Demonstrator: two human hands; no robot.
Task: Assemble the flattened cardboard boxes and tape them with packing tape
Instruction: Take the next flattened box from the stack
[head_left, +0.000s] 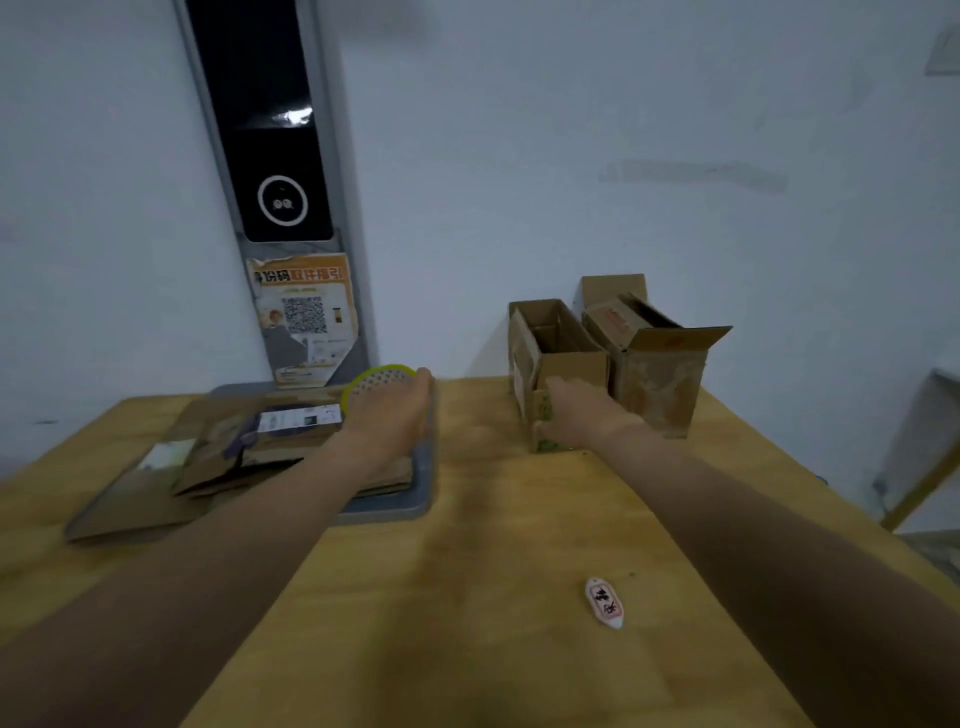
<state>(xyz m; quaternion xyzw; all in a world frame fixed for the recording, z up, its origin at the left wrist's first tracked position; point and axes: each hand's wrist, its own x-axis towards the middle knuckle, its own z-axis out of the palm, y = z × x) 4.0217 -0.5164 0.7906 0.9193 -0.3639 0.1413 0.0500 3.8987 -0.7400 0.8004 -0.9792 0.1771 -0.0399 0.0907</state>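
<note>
Two assembled cardboard boxes stand open-topped at the table's far right: a narrow one (566, 358) and a larger one (660, 379) behind it. My right hand (576, 415) grips the near end of the narrow box. A stack of flattened cardboard boxes (218, 457) lies at the left, partly on a grey tray (400, 499). My left hand (400, 410) reaches over the stack's far right end, fingers extended toward a round green-rimmed object (379, 376), possibly a tape roll. Whether it touches anything is blurred.
The wooden table (467, 597) carries a small white tag with red print (605, 603) near the front right. A dark panel with a QR poster (304, 317) stands against the white wall behind the tray. The table's right edge drops off beside a frame.
</note>
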